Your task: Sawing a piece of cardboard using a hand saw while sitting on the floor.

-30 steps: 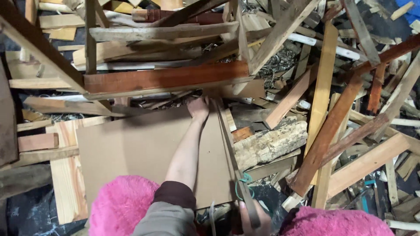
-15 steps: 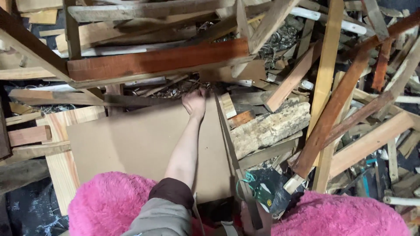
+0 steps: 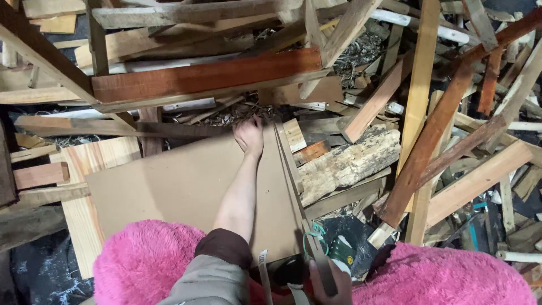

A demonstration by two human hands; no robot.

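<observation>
My left hand (image 3: 249, 135) reaches out along a flat brown fibreboard sheet (image 3: 175, 186) and grips its far edge, fingers curled under a pile of timber. My right hand (image 3: 332, 285) is at the bottom edge of the view, closed around the near end of a narrow brown strip (image 3: 292, 169) that runs along the sheet's right side. Only part of that hand shows. A green cord (image 3: 311, 237) loops beside the strip.
Pink fluffy fabric (image 3: 141, 262) covers both knees at the bottom. A reddish beam (image 3: 209, 76) lies across the pile above the sheet. A rough pale log (image 3: 350, 164) lies to the right, with slanted planks (image 3: 429, 135) and scrap wood all around. A pale plank (image 3: 84, 164) lies to the left.
The view has drifted a little to the right and closer. My left hand stays on the sheet's far edge, and my right hand stays on the strip.
</observation>
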